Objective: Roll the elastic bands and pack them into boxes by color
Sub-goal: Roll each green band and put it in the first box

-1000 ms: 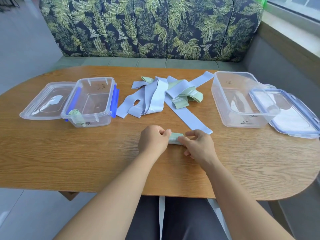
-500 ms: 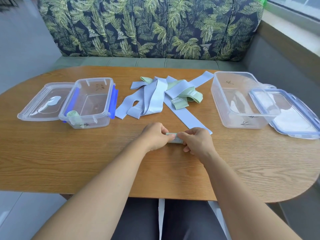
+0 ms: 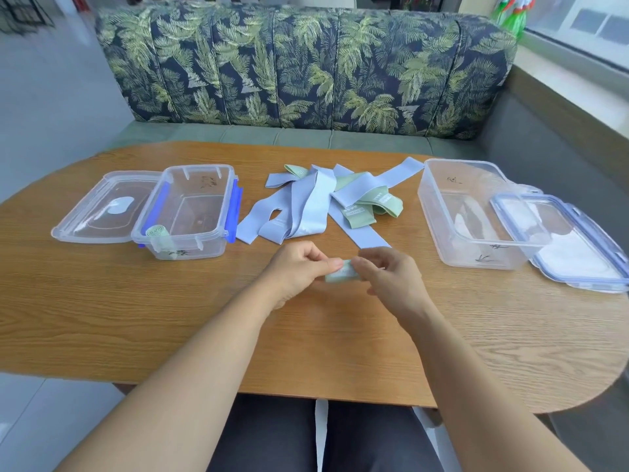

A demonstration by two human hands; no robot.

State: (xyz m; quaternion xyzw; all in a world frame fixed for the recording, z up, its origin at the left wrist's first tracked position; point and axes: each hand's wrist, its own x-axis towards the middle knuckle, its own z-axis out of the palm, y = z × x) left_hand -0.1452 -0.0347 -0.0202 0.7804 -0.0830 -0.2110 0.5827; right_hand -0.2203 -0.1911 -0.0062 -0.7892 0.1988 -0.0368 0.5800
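A rolled green band (image 3: 341, 273) is held just above the table between both hands. My left hand (image 3: 299, 272) pinches its left end and my right hand (image 3: 391, 279) grips its right end with curled fingers. Behind them lies a loose pile of blue bands (image 3: 306, 207) and green bands (image 3: 371, 209). The left clear box (image 3: 190, 212) with blue clips holds one rolled green band (image 3: 158, 233) in its near left corner. The right clear box (image 3: 473, 212) holds no bands.
The left box's clear lid (image 3: 102, 209) lies flat to its left. A blue-rimmed lid (image 3: 571, 243) leans against the right box. The oval wooden table (image 3: 102, 311) ends close to my lap; a leaf-patterned sofa (image 3: 306, 69) stands behind it.
Both hands have lifted the green roll slightly off the table and turned it; my right hand's fingers now curl over its end. The camera view has tilted a little.
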